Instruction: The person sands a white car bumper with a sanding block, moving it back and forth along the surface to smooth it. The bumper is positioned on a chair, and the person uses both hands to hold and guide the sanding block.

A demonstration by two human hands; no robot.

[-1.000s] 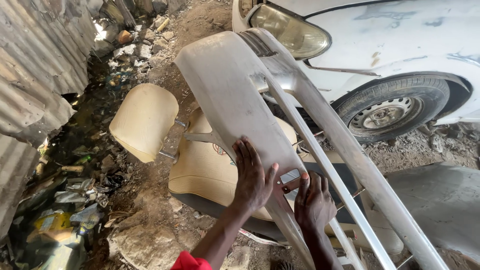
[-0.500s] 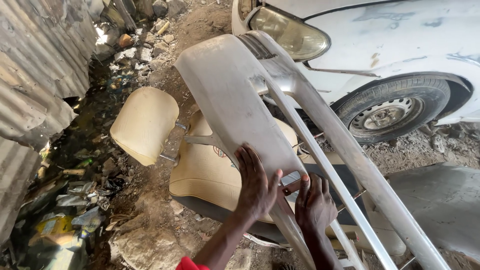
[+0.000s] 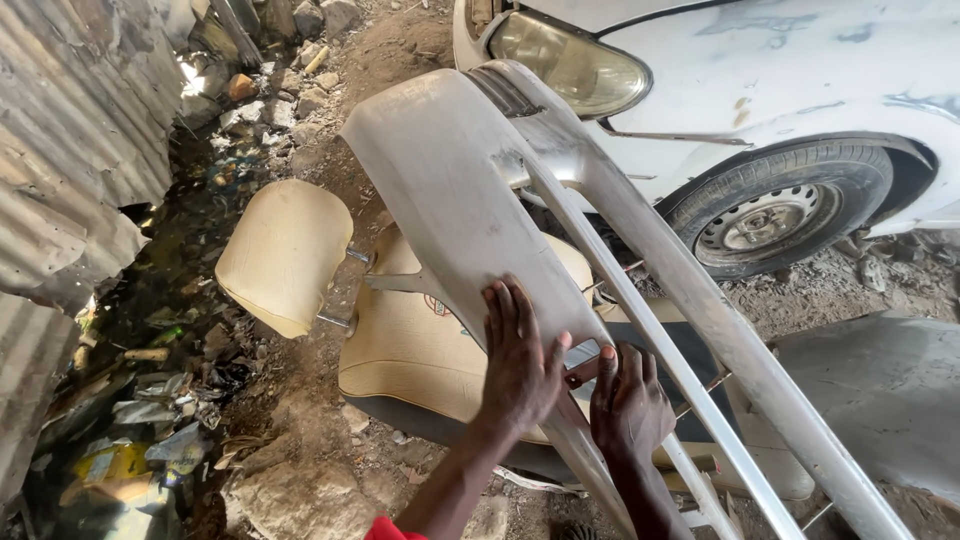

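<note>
The bumper [image 3: 470, 200] leans across a tan car seat [image 3: 420, 350] beside the white car [image 3: 760, 90], with the left hand [image 3: 520, 360] pressed flat on its face, fingers spread and gripping nothing. The right hand [image 3: 628, 400] rests lower on the edge, fingers seemingly curled there, though the view is unclear. Resting only on the seat, the bumper could slide off if pushed unevenly
</note>
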